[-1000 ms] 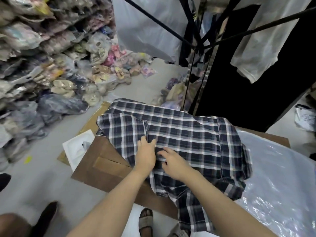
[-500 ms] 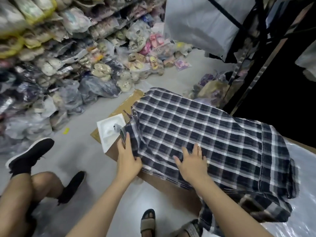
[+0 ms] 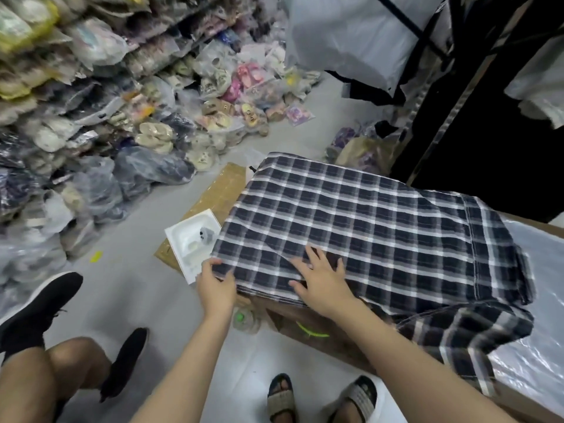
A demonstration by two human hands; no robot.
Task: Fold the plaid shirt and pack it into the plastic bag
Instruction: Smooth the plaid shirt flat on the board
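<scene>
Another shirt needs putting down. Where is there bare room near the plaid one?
Free: the plastic bag right of the plaid shirt, and the grey floor between the white tray and the black shoe. Crowded: the heap of bagged goods at left.

Your plaid shirt (image 3: 366,227) is matt woven cloth with stitched hems. Your plastic bag (image 3: 537,355) is glossy, crinkled clear film. The surface (image 3: 320,328) under them is dull brown cardboard; the white tray (image 3: 186,239) looks smooth, shiny plastic.
</scene>
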